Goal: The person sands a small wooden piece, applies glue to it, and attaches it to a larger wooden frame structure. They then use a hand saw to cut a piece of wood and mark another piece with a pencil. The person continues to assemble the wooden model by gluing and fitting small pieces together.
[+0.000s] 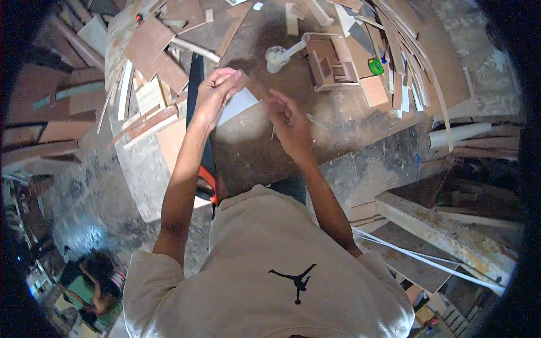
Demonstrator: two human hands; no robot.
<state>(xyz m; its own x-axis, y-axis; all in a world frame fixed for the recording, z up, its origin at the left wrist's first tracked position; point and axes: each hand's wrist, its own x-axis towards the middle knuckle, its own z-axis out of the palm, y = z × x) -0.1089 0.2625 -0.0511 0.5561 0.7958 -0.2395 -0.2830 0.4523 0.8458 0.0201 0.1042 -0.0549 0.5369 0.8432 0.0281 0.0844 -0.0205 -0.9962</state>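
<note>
Left-hand grip (216,93) pinches the upper left edge of a thin white sheet (239,105), fingers curled over it. The sheet lies flat just above the brown worktop (253,152), its long axis running from the left hand down toward the right hand (290,121). The right hand sits just beside the sheet's lower right corner, fingers half curled; a thin sliver seems nipped in them, though I cannot tell for sure. Beyond the sheet stands a small open wooden box frame (331,65) with short offcuts inside. A white mallet (280,55) lies left of that frame.
</note>
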